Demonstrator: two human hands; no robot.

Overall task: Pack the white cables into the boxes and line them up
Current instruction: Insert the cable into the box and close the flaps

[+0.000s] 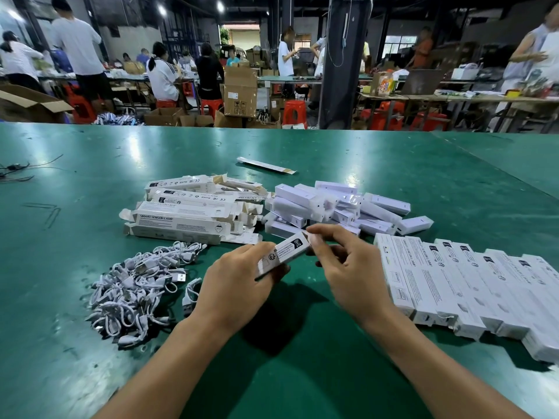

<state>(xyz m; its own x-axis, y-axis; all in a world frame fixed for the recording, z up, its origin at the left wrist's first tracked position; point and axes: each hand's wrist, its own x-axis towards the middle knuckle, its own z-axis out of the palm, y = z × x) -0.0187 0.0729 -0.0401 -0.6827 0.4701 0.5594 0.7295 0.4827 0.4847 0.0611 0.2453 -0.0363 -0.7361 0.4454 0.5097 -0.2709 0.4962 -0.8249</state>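
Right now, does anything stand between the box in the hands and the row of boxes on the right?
Nothing visible does. The left hand and the right hand hold the box above the green table. Past the right hand, the row of boxes lies directly alongside. The pile of white items sits farther back.

Bright, even indoor light falls from ceiling lamps (220,6), which leave pale glare patches on the glossy green table (133,146). A soft dark shadow pools on it beneath the left hand (239,285) and right hand (348,267). The box (290,249) they grip is slightly smeared by motion. The hall (402,28) behind is dimmer and soft. The wide lens bows the table's far edge and stretches the forearms (169,367) at the bottom.
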